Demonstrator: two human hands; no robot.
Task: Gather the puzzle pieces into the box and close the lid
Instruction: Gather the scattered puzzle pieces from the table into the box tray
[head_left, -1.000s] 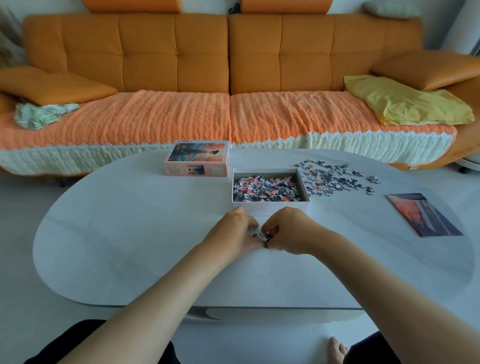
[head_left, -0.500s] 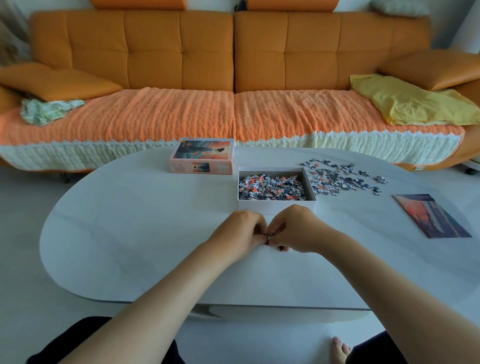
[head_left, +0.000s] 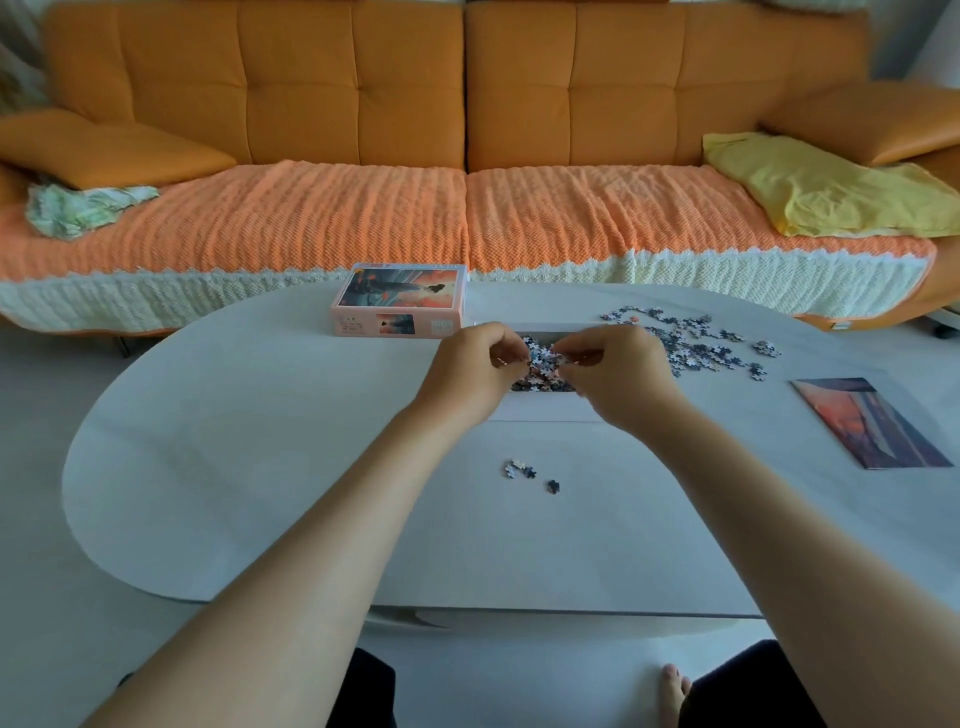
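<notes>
My left hand (head_left: 475, 366) and my right hand (head_left: 610, 371) hover together over the open white box (head_left: 545, 410), which is mostly hidden behind them. Between their fingertips they pinch a small clump of puzzle pieces (head_left: 543, 356) above the pieces lying in the box. A few loose pieces (head_left: 524, 470) lie on the white table in front of the box. A larger scatter of pieces (head_left: 696, 343) lies to the right of the box. The pink picture lid (head_left: 400, 301) stands at the back, left of the box.
A picture card (head_left: 870, 423) lies flat near the table's right edge. The oval white table (head_left: 234, 441) stands before an orange sofa (head_left: 467, 104) with a yellow cloth (head_left: 821, 187). A bare foot (head_left: 672, 691) shows below the table's front edge.
Both hands rose from the table in front of the box and moved back over the box with a clump of pieces. A few pieces stayed behind on the table.
</notes>
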